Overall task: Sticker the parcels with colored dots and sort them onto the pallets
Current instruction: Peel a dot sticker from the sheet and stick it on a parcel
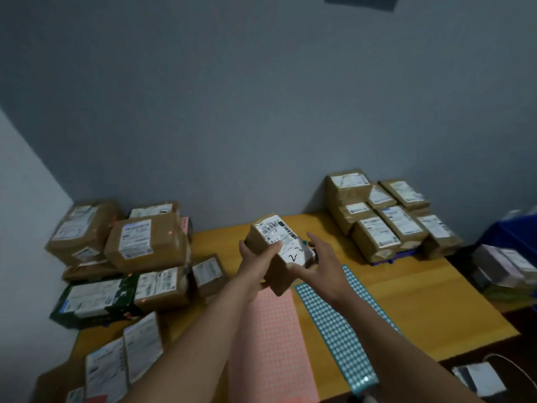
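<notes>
A small brown parcel [263, 237] with a white shipping label is lifted above the yellow table [421, 301]. My left hand [255, 257] grips its left side, thumb across the label. My right hand [316, 263] holds its right end, fingers curled under the near corner; a small teal dot shows by my fingers. Below lie a pink dot-sticker sheet [273, 344] and a teal dot-sticker sheet [340, 324]. A stack of parcels with pink dots [145, 242] stands at the left. Another stack [389, 219] sits on a blue pallet at the back right.
Loose labelled parcels [125, 359] lie at the table's near left corner. Blue bins and more packages [505, 257] stand at the far right. A white charger with a cable [479, 379] lies off the table's near right edge. A grey wall rises behind.
</notes>
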